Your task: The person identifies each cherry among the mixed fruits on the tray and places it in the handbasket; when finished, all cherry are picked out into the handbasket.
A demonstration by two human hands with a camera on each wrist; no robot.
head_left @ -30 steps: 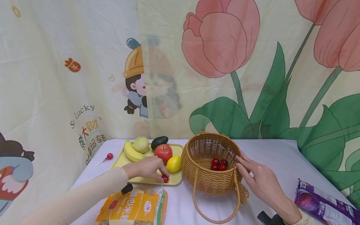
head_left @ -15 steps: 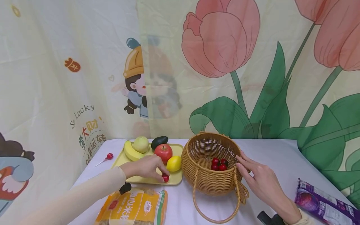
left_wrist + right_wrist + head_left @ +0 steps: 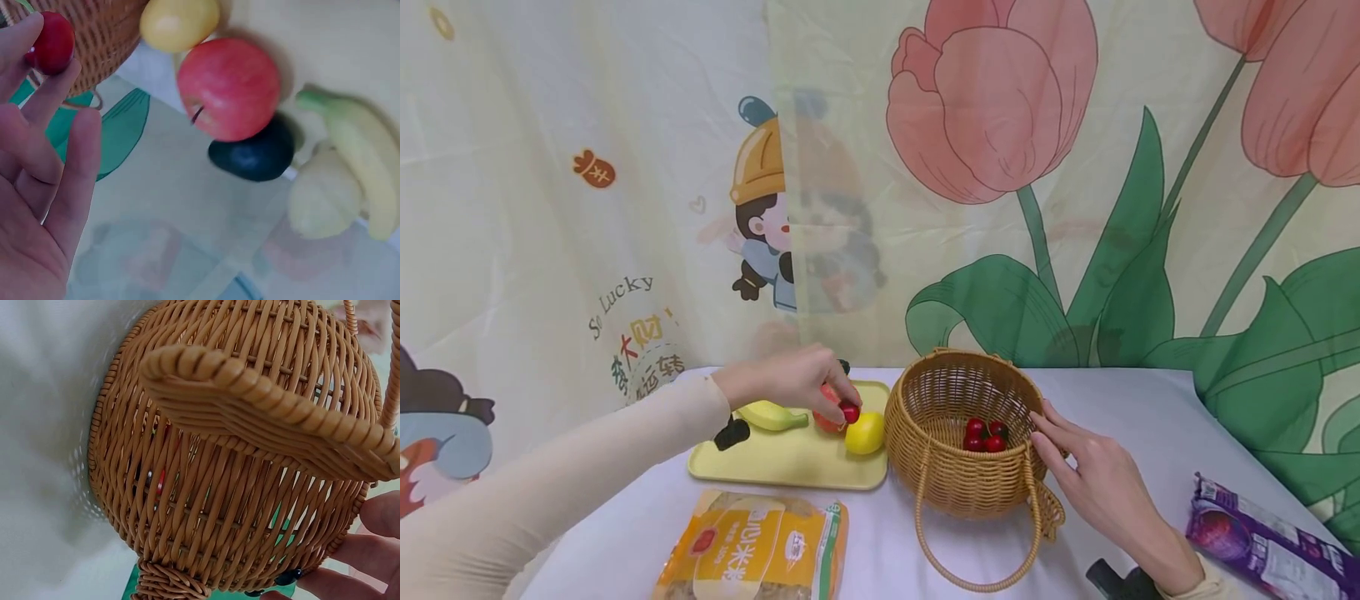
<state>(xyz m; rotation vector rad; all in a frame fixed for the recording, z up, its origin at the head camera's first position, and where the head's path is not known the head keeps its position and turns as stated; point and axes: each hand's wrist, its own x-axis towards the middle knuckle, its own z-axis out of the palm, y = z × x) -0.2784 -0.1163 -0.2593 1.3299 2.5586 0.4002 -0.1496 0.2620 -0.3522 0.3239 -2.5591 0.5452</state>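
My left hand [image 3: 793, 383] pinches a red cherry [image 3: 851, 412] between thumb and fingertips, raised over the right part of the yellow tray [image 3: 760, 475]. In the left wrist view the cherry [image 3: 54, 44] shows a bit of green stem. Right of the tray stands a round wicker basket [image 3: 977, 487] with several dark red cherries [image 3: 985, 435] inside. My right hand [image 3: 1093, 475] rests its fairly straight fingers against the basket's right rim. The right wrist view shows these fingertips right at the woven edge. Behind the left hand, an apple [image 3: 826, 410] is partly hidden.
On the tray are a lemon [image 3: 865, 433], a banana [image 3: 771, 415], a dark avocado [image 3: 256, 150] and a pale green round fruit [image 3: 325, 197]. An orange food bag [image 3: 752, 546] lies in front, a purple packet [image 3: 1262, 537] far right. The basket's handle [image 3: 977, 586] hangs forward.
My left hand has lifted the cherry off the tray's front right corner, up and away over the apple and lemon. The right hand has stayed at the basket rim.
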